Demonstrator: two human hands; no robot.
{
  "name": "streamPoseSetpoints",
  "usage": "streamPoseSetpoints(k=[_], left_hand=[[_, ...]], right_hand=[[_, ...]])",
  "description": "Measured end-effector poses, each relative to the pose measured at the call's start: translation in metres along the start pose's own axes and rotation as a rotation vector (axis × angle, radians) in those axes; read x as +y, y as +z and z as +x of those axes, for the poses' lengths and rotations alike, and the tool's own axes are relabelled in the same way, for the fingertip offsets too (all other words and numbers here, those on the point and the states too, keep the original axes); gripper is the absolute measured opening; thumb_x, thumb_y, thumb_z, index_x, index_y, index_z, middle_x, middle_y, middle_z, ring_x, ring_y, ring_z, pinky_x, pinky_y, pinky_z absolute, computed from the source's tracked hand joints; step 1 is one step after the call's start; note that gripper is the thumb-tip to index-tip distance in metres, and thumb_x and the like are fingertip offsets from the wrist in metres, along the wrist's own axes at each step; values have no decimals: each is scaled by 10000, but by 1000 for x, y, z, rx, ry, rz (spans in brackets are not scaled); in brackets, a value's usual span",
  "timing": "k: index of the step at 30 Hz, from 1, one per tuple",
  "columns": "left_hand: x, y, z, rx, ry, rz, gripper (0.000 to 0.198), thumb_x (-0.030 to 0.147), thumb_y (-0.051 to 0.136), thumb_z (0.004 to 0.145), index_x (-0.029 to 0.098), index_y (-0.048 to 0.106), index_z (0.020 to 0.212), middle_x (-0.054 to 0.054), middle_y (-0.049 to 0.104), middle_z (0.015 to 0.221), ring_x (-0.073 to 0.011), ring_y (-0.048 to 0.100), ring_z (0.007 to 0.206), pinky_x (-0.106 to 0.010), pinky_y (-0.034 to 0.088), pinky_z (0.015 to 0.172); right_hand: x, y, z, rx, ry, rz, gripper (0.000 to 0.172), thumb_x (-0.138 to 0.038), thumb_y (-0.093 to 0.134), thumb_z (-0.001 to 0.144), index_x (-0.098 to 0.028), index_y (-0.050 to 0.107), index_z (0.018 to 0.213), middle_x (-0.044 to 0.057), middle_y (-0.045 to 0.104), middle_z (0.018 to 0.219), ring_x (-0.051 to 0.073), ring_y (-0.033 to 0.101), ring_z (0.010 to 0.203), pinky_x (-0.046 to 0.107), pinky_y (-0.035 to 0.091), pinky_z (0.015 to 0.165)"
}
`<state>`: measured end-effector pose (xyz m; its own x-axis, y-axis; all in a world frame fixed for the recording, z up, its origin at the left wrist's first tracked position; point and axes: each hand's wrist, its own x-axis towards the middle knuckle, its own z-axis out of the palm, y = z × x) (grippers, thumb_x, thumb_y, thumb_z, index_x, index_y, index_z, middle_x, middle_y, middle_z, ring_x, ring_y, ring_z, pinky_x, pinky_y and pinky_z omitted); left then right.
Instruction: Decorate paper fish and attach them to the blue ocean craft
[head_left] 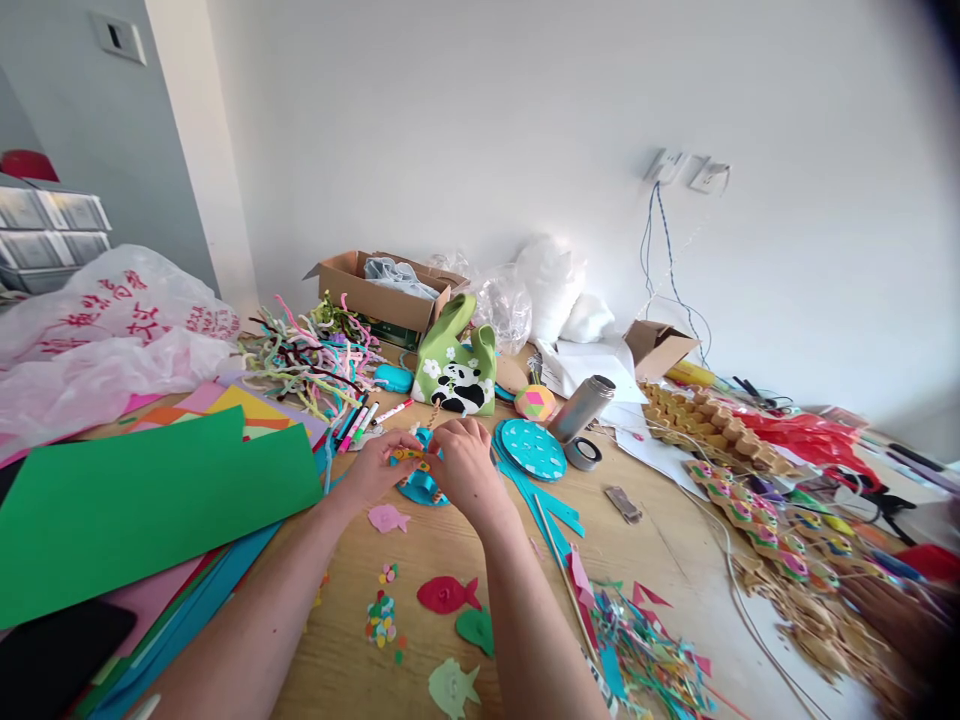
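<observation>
Left hand (384, 466) and right hand (466, 462), fingertips drawn close together, hold a small orange piece (409, 456) between them, above a blue disc (410, 492) on the surface (341, 600). Nearer the viewer: a pink fish cutout (387, 518), then a red fish cutout (447, 594). Right: a stack of dotted blue circles (532, 448). Beyond: a green panda bag (455, 345). Far left: green sheets (165, 510).

The paper piece (409, 455) is orange, the disc (412, 493) blue, the bag (456, 385) green with white flowers (430, 368).
</observation>
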<state>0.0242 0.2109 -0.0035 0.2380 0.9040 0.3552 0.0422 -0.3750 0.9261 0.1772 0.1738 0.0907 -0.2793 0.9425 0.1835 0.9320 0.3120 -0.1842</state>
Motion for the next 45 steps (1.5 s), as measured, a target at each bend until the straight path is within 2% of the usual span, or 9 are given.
streamPoseSetpoints(k=[21,26,32,41,45], left_hand=[[-3,0,0,21,21,-25,157,334,728,710,198,684,774,-49,698,884,-210,645,889,-343,511,815],[-3,0,-1,-14,-6,-5,145,323,690,727,201,683,804,-41,692,866,-198,639,857,-309,517,742],[-3,0,-3,-35,-60,-4,209,344,683,755,183,668,886,-43,674,879,-180,630,798,-261,502,627],[8,1,-5,1,-101,-18,266,378,708,720,186,658,897,-56,679,942,-198,648,872,-278,543,677],[14,0,-5,10,-137,-40,357,466,721,720,176,655,919,-70,685,960,-210,657,868,-303,549,696]], right_hand=[[0,1,1,-3,-9,7,69,-163,644,839,-186,710,842,88,697,1006,268,534,1075,395,342,958],[4,-3,-1,75,9,79,96,-282,658,874,-198,699,895,82,694,1023,271,528,1070,404,343,952],[12,-15,-4,190,72,181,114,-292,632,895,-199,685,932,79,688,1033,274,523,1088,402,355,934],[20,-22,-4,286,87,256,132,-322,603,899,-207,667,899,75,699,1007,278,538,1073,407,366,932],[26,-25,-4,366,84,291,170,-347,569,910,-206,662,889,82,702,979,274,552,1042,398,393,906]])
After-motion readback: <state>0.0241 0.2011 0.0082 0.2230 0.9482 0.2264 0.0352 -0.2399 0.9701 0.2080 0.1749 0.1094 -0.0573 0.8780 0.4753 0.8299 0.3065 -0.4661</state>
